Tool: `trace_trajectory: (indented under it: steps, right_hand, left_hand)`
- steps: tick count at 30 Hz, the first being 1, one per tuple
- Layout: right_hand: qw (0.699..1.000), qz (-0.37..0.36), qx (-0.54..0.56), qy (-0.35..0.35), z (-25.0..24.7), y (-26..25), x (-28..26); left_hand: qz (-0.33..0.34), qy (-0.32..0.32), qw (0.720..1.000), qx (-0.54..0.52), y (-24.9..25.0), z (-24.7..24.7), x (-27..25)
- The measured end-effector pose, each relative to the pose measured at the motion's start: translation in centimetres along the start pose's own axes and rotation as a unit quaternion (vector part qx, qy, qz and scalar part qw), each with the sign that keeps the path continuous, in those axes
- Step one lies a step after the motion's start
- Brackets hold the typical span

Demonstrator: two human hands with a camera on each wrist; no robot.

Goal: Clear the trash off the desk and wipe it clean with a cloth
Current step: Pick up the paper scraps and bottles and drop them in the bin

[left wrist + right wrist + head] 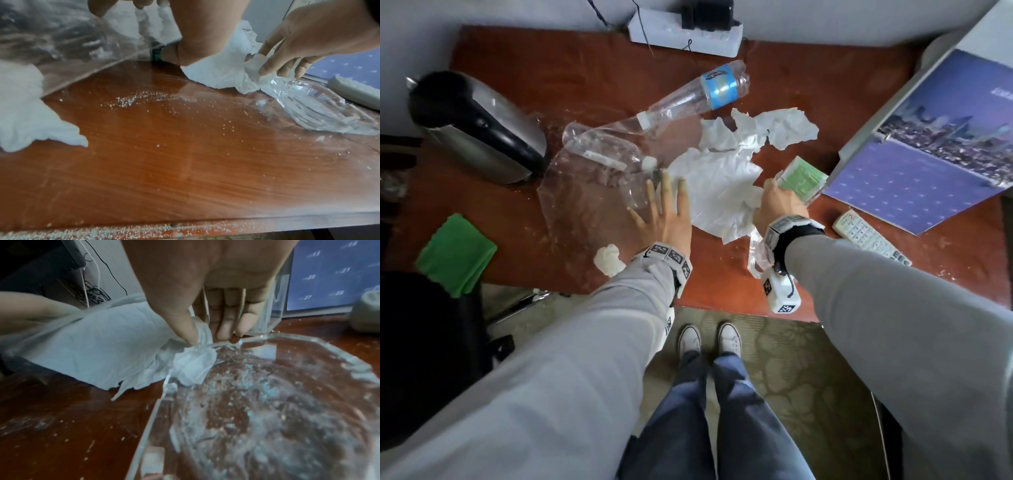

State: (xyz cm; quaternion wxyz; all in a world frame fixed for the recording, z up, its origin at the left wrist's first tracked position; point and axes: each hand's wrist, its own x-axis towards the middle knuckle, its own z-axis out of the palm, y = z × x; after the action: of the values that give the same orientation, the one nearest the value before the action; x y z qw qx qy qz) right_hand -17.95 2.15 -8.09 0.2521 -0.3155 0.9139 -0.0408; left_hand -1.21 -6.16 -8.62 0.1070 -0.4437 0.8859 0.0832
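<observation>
Trash lies across the red-brown desk [808, 89]. My left hand [666, 202] lies flat with its fingers spread on a clear plastic bag [585, 205]. Beside it, my right hand [774, 197] pinches the edge of a large white tissue [717, 192]. The right wrist view shows thumb and fingers closed on the tissue [197, 344] at the rim of a clear plastic tray [267, 402]. Two empty bottles lie behind, one blue-labelled [709, 89], one plain [599, 147]. More crumpled tissue [760, 130] and a small wad [608, 258] lie nearby. A green cloth [457, 253] sits at the left front edge.
A kettle [479, 130] stands at the back left and a power strip [681, 32] at the back. A calendar [928, 147], a green packet [804, 176] and a remote [869, 240] lie to the right. Crumbs [131, 100] dot the wood.
</observation>
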Motion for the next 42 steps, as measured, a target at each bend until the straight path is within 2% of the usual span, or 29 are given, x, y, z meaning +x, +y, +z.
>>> trace_trajectory:
  steps: [6, 13, 24, 29, 35, 39, 42]
  right_hand:
    - [1.0, -0.003, -0.003, 0.014, -2.1, 0.3, 0.2]
    - [0.999, -0.003, -0.005, 0.043, -6.9, -0.8, -0.9]
    - [0.996, 0.003, -0.008, 0.093, -11.6, -0.1, -4.0]
    - [0.991, -0.007, -0.001, 0.133, -13.2, -0.7, -6.3]
    - [0.986, -0.004, 0.016, 0.163, -14.2, -1.9, -9.8]
    - [0.986, -0.009, 0.013, 0.168, -14.6, -2.5, -11.8]
    - [0.981, -0.045, 0.023, 0.185, -15.2, -3.3, -14.1]
  left_hand:
    - [0.007, 0.007, 1.0, 0.019, 0.1, -2.2, 0.9]
    - [-0.009, 0.0, 1.0, 0.007, 0.8, -7.0, 1.9]
    - [0.033, 0.022, 0.998, -0.052, 2.0, -12.5, 1.7]
    - [0.063, 0.081, 0.993, -0.051, 2.2, -15.7, 0.6]
    - [0.069, 0.139, 0.986, -0.062, 1.1, -19.9, -1.7]
    - [0.062, 0.17, 0.981, -0.067, 0.1, -21.9, -3.3]
    - [0.044, 0.205, 0.975, -0.074, -1.0, -23.6, -6.1]
